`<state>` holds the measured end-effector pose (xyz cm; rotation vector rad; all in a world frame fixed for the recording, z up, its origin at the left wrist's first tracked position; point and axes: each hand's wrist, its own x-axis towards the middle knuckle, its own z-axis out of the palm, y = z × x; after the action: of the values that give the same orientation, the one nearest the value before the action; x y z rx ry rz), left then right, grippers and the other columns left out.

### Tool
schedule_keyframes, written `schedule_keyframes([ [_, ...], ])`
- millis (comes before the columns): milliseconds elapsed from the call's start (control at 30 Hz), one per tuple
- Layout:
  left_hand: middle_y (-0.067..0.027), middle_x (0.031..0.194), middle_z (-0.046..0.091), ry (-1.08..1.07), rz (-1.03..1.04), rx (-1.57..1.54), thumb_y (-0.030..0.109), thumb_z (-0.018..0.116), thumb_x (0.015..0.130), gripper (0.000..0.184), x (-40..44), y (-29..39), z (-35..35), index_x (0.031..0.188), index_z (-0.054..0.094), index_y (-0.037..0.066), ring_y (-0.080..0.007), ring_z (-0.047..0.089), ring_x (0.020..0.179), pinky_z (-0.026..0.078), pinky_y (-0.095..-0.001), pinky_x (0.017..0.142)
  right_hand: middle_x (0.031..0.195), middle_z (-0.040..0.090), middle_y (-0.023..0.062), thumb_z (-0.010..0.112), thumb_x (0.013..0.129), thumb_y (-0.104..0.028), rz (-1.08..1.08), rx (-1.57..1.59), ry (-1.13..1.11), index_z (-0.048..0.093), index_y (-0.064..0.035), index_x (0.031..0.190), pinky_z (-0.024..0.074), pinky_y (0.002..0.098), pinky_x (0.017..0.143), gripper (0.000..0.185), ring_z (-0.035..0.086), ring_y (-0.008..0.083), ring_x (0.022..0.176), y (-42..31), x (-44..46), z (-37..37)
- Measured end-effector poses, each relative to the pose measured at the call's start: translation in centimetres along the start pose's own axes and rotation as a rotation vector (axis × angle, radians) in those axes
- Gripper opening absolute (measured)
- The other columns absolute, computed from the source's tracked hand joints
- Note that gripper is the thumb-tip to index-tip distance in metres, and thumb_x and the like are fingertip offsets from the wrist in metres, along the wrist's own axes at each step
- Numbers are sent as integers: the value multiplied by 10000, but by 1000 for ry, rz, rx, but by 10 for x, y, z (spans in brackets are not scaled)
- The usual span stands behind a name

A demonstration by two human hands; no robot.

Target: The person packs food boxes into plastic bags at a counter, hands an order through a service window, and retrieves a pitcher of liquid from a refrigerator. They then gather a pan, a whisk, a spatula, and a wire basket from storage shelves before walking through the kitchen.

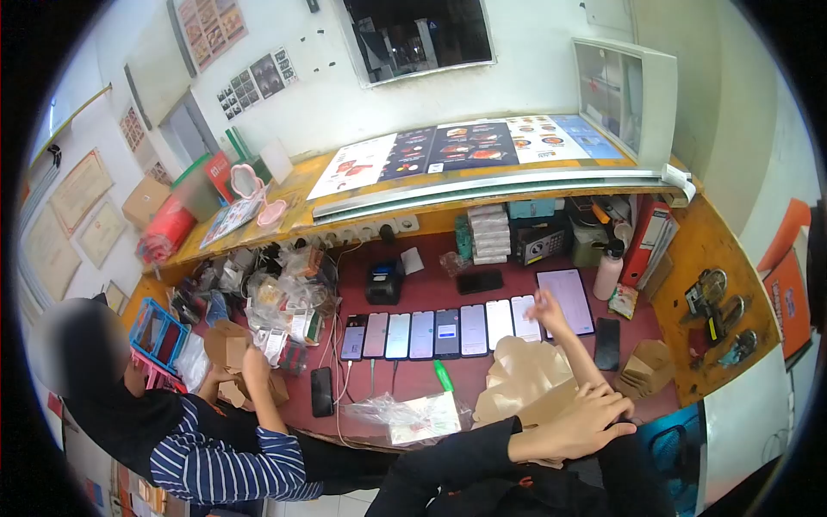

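My right hand (546, 313) is raised over the right end of a row of lit phones, its bare fingers slightly apart, between the last phone (524, 322) and a large tablet (570, 302). Nothing shows in it. Across my right forearm lies my left hand (575, 425), fingers spread near the black sleeve's edge and holding no object. Under that forearm is brown folded cardboard (525, 375). A green marker (443, 376) and a plastic-wrapped white pack (424, 420) are to the left, in front of the phones. A dark phone (607, 344) lies right of my forearm.
At the left, a co-worker in a striped sleeve (233, 457) handles a cardboard box (228, 346). Beyond are bagged items (289, 297), a card terminal (384, 282) and charging cables. A pink bottle (608, 274), red binder (646, 246) and folded carton (646, 369) stand right.
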<state>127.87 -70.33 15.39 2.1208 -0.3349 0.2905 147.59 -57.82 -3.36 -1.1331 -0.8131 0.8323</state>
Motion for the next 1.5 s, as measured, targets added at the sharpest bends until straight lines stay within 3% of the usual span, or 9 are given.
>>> schedule_keyframes([
  [100, -76, 727, 466, -83, -32, 290, 287, 423, 820, 255, 5, -20, 22, 778, 483, 43, -228, 421, 767, 289, -329, 717, 689, 553, 116, 424, 681, 98, -104, -142, 69, 365, -9, 907, 424, 241, 450, 257, 571, 178, 553, 13, 88, -20],
  [233, -84, 710, 444, 202, 61, 299, 167, 470, 794, 141, 3, -10, 13, 737, 454, 40, -223, 435, 711, 292, -320, 691, 657, 567, 120, 418, 685, 64, -59, -275, 283, 395, 49, 995, 430, 257, 434, 310, 575, 186, 529, 1, 142, -29],
  [367, -72, 692, 407, 121, 117, -130, 129, 477, 787, 105, -18, 46, 5, 738, 431, 49, -210, 436, 691, 311, -310, 664, 640, 572, 126, 467, 688, 23, 100, -694, 417, 426, 49, 988, 440, 280, 451, 304, 585, 179, 548, -10, 148, -30],
  [600, -66, 745, 435, -28, -49, -56, 174, 597, 700, 185, -81, -34, -21, 754, 446, 81, -240, 442, 789, 317, -330, 709, 639, 563, 113, 470, 657, 100, -99, -221, -37, 344, -33, 902, 414, 238, 509, 306, 549, 155, 587, -27, 101, 21],
  [700, -124, 1008, 441, 102, -529, 367, 190, 736, 505, 511, -154, -107, -23, 936, 481, 89, -312, 393, 993, 310, -417, 800, 682, 546, 89, 479, 712, 74, -3, -125, -165, 330, -84, 898, 422, 247, 567, 286, 542, 149, 657, -4, 32, 35],
  [767, -194, 1227, 288, 103, -1038, 711, 254, 755, 468, 850, -196, -138, -16, 1198, 338, 132, -360, 246, 1155, 184, -479, 946, 687, 545, 92, 487, 711, 81, 163, -81, -151, 333, -89, 917, 418, 256, 600, 307, 546, 157, 688, 13, -17, 38],
  [833, -168, 1299, 209, 85, -1186, 903, 201, 719, 500, 887, -235, -162, -13, 1260, 264, 163, -355, 159, 1211, 105, -497, 979, 691, 548, 86, 485, 717, 83, 215, -93, -163, 338, -89, 928, 413, 248, 612, 309, 537, 149, 684, 40, -54, 33],
  [1100, -88, 1272, 281, 319, -1037, 823, 13, 615, 460, 834, -273, -191, -5, 1226, 322, 167, -332, 249, 1160, 127, -496, 964, 696, 548, 63, 462, 719, 103, 326, 11, 461, 330, -107, 921, 395, 220, 628, 320, 504, 113, 657, 101, -135, 15],
  [1500, -66, 1252, 301, 388, -995, 798, 103, 643, 431, 820, -277, -198, -4, 1197, 356, 161, -304, 262, 1135, 103, -491, 964, 716, 538, 72, 458, 738, 99, 361, 16, 474, 314, -118, 948, 388, 218, 640, 334, 492, 119, 664, 102, -157, 9],
])
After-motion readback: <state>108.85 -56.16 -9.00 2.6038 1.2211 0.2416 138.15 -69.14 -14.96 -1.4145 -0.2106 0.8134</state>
